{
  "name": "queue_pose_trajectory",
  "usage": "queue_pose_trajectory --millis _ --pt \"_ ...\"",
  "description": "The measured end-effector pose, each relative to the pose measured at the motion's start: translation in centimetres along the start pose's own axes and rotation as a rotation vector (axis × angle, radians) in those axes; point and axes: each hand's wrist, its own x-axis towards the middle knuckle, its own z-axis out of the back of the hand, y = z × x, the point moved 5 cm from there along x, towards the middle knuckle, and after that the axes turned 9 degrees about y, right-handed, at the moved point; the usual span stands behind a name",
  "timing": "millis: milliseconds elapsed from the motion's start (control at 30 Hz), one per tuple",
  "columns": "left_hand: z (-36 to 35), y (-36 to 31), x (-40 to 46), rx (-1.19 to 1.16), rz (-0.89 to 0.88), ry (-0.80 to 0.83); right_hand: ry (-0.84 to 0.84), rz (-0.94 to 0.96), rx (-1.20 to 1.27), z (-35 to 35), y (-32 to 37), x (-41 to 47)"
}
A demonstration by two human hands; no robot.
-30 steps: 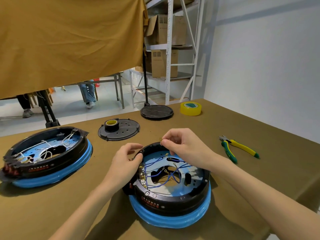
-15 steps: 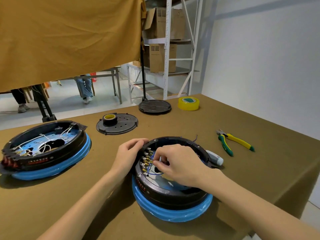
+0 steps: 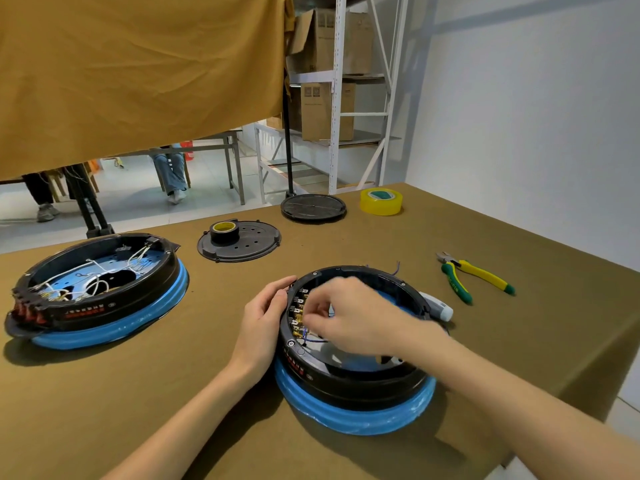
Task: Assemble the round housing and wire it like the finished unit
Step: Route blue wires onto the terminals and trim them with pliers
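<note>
The round housing (image 3: 353,375) sits between the person's hands on the table (image 3: 138,393). The left hand (image 3: 263,320) cups its outer rim, fingers curled against the black wall. The right hand (image 3: 349,320) reaches inside, fingertips pinched at the blue wires (image 3: 311,337) by the brass terminals (image 3: 298,317). The finished unit (image 3: 93,289) lies well left of the left hand; pliers (image 3: 474,280) lie beyond the right.
</note>
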Motion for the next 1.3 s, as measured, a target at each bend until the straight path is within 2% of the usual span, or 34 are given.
queue_pose_trajectory --millis 67,233,300,333,400,467,533,700,900,1133,1300 --pt "0.0 0.0 0.0 -0.025 0.000 -0.007 -0.027 0.026 0.144 1.9 0.0 0.5" --pt "-0.1 0.0 0.0 -0.059 0.015 -0.003 -0.240 0.202 0.386 5.0 1.1 1.6" --pt "-0.1 0.0 0.0 -0.054 0.015 -0.003 -0.272 0.191 0.505 5.3 0.8 2.0" --pt "0.0 0.0 0.0 -0.048 0.013 -0.003 -0.242 0.143 0.590 5.1 0.3 2.2" --pt "0.0 0.0 0.0 -0.039 0.013 -0.003 -0.022 -0.029 0.749 4.0 -0.8 2.2" --pt "0.0 0.2 0.1 -0.033 0.019 0.000 0.267 -0.176 0.682 2.0 -1.2 1.4" --pt "0.0 0.2 0.1 -0.025 0.015 0.001 0.384 -0.240 0.498 0.2 -1.2 0.5" --pt "-0.1 0.2 0.0 -0.025 0.020 -0.005 0.328 -0.272 0.334 -1.6 -1.9 0.3" --pt "-0.5 -0.2 -0.6 0.091 -0.012 0.022 0.375 -0.316 0.474 -1.7 -2.1 0.6" --pt "-0.4 0.1 -0.8 0.180 0.035 0.064 0.470 -0.396 0.533 -1.4 -2.0 1.1" --pt "0.0 0.4 -1.1 0.346 0.058 0.149 0.498 -0.417 0.537 -1.5 -2.0 1.2"
